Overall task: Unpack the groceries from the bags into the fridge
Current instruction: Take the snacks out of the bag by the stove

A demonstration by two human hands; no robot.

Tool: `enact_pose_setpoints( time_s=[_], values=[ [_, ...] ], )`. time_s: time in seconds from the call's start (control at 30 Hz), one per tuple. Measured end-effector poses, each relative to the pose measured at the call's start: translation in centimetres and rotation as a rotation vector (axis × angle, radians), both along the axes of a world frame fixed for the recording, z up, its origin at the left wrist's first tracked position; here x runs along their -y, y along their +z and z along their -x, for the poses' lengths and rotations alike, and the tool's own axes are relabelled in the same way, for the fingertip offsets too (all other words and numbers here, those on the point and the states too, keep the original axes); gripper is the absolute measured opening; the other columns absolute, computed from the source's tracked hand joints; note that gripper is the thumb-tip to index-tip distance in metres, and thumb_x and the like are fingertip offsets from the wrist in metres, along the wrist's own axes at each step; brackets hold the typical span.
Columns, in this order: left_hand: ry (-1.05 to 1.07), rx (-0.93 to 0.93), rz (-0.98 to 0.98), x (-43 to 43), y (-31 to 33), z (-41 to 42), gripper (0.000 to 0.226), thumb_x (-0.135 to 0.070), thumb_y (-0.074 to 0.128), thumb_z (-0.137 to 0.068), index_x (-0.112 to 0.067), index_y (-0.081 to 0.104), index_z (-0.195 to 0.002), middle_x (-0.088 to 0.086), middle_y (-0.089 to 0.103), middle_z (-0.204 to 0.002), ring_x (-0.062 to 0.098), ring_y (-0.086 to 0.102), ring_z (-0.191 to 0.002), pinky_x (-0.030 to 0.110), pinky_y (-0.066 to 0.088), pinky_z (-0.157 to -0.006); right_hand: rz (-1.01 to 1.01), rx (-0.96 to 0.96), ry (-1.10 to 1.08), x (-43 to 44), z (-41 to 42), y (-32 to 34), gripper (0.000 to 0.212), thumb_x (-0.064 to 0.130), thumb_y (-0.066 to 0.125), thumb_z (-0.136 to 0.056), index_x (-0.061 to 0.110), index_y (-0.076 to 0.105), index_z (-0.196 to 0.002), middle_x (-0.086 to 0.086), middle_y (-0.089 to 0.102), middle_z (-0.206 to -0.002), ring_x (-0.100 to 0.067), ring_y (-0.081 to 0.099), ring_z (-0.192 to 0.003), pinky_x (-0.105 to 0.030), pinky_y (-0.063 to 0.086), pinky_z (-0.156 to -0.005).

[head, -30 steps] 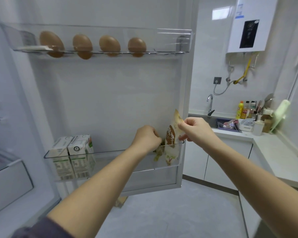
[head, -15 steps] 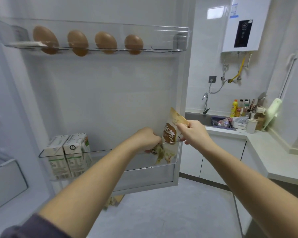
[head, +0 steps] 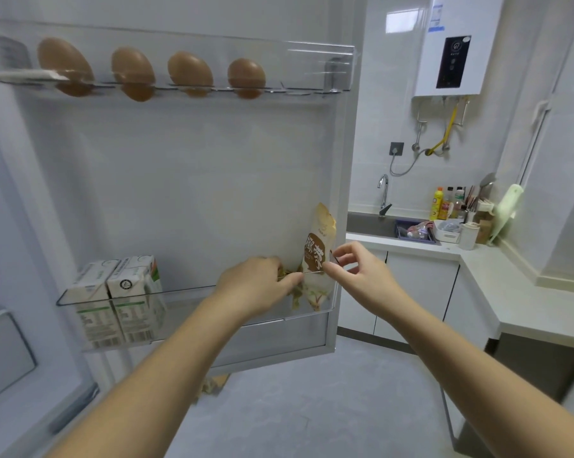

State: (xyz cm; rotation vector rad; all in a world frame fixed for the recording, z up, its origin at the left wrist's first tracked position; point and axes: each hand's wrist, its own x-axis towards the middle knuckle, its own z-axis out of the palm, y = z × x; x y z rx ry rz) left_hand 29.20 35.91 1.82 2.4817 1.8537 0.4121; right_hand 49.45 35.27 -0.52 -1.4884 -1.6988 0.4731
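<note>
Snack packet [head: 317, 256] upright in door shelf [head: 180, 305]. Right hand [head: 361, 274] fingers loose, index tip at packet edge. Left hand [head: 252, 285] fingers curled beside packet; grasp unclear.

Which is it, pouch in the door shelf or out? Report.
In. The pouch stands upright at the right end of the lower door shelf, its bottom behind the clear wall, top above the rim.

Beige packet [head: 318, 256] stands in the lower door shelf [head: 180, 293] between left hand [head: 252, 282] and right hand [head: 361, 272].
</note>
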Motion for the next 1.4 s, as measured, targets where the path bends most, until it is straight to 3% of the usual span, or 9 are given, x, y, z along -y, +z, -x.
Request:
enact_pose_setpoints(
  time_s=[0.17,0.27,0.47,0.77,0.9,1.03,1.2,1.3,1.4],
  values=[
    [0.112,-0.041,0.129,-0.2,0.6,0.7,0.065,-0.073,0.022,-0.091,-0.018,0.052,-0.073,0.000,0.059,-0.081,0.023,0.057,-0.082,0.029,0.039,-0.063,0.010,-0.053,0.023,0.1,0.1,-0.2,0.038,0.050,0.061,-0.089,0.025,0.051,-0.116,0.004,0.059,-0.107,-0.011,0.062,-0.092,-0.022,0.050,-0.069],
    [0.135,0.051,0.191,-1.1,1.1,1.3,0.066,-0.060,0.018,-0.098,-0.011,0.059,-0.089,0.012,0.066,-0.108,0.029,0.061,-0.103,0.033,0.046,-0.085,0.015,-0.073,0.039,0.2,0.2,-0.2,0.039,0.047,0.060,-0.090,0.024,0.049,-0.120,0.003,0.059,-0.109,-0.010,0.061,-0.092,-0.019,0.048,-0.067],
    [0.107,0.122,0.405,-1.7,1.1,0.4,0.057,-0.047,0.020,-0.101,-0.008,0.060,-0.111,0.013,0.062,-0.113,0.029,0.066,-0.099,0.035,0.054,-0.076,0.035,-0.077,0.060,0.0,0.2,-0.2,0.043,0.045,0.058,-0.093,0.024,0.048,-0.129,0.002,0.058,-0.114,-0.009,0.060,-0.094,-0.015,0.046,-0.065],
    [0.090,0.122,0.462,-2.3,1.2,-0.3,0.057,-0.045,0.020,-0.100,-0.007,0.058,-0.120,0.015,0.059,-0.123,0.029,0.062,-0.105,0.036,0.054,-0.079,0.020,-0.036,0.046,-0.5,0.1,-0.4,0.041,0.047,0.057,-0.093,0.028,0.052,-0.129,0.003,0.059,-0.119,-0.013,0.061,-0.100,-0.031,0.052,-0.086],
    [0.060,0.084,0.346,-2.1,1.1,-0.5,0.056,-0.040,0.019,-0.102,-0.003,0.060,-0.113,0.019,0.063,-0.116,0.033,0.062,-0.105,0.035,0.051,-0.076,0.024,-0.034,0.052,-0.7,0.2,-0.3,0.044,0.046,0.056,-0.094,0.025,0.050,-0.132,0.003,0.057,-0.121,-0.014,0.059,-0.102,-0.023,0.049,-0.079],
    [0.095,0.034,0.161,-1.8,0.4,-0.4,0.048,-0.046,0.020,-0.100,-0.015,0.057,-0.093,0.013,0.065,-0.109,0.031,0.058,-0.097,0.034,0.046,-0.082,0.024,-0.046,0.076,-0.4,0.1,-0.5,0.049,0.046,0.055,-0.094,0.025,0.046,-0.138,0.001,0.056,-0.128,-0.011,0.059,-0.102,-0.016,0.048,-0.073],
    [0.148,0.183,-0.266,0.7,-1.0,-0.8,0.050,-0.052,0.032,-0.098,-0.020,0.046,-0.134,0.004,0.058,-0.130,0.026,0.051,-0.119,0.040,0.040,-0.098,-0.041,-0.023,0.054,0.8,-0.9,-1.7,0.058,0.045,0.053,-0.095,0.031,0.033,-0.147,0.004,0.042,-0.147,-0.013,0.043,-0.128,-0.031,0.042,-0.100],
    [0.089,0.231,-0.387,1.9,-2.3,-1.9,0.062,-0.057,0.023,-0.093,-0.021,0.036,-0.143,0.001,0.044,-0.146,0.021,0.033,-0.138,0.053,0.014,-0.117,-0.060,-0.006,0.038,1.9,-2.0,-2.9,0.060,0.044,0.053,-0.095,0.032,0.029,-0.149,0.008,0.035,-0.153,-0.004,0.034,-0.131,-0.032,0.035,-0.108],
    [0.093,0.171,-0.414,2.5,-4.1,-3.3,0.074,-0.062,0.011,-0.088,-0.024,0.016,-0.151,0.004,0.011,-0.162,0.024,0.001,-0.150,0.061,-0.010,-0.112,-0.077,0.054,-0.008,3.1,-3.4,-4.0,0.063,0.044,0.053,-0.096,0.031,0.025,-0.151,0.009,0.030,-0.155,0.002,0.027,-0.132,-0.029,0.028,-0.112]
  ],
)
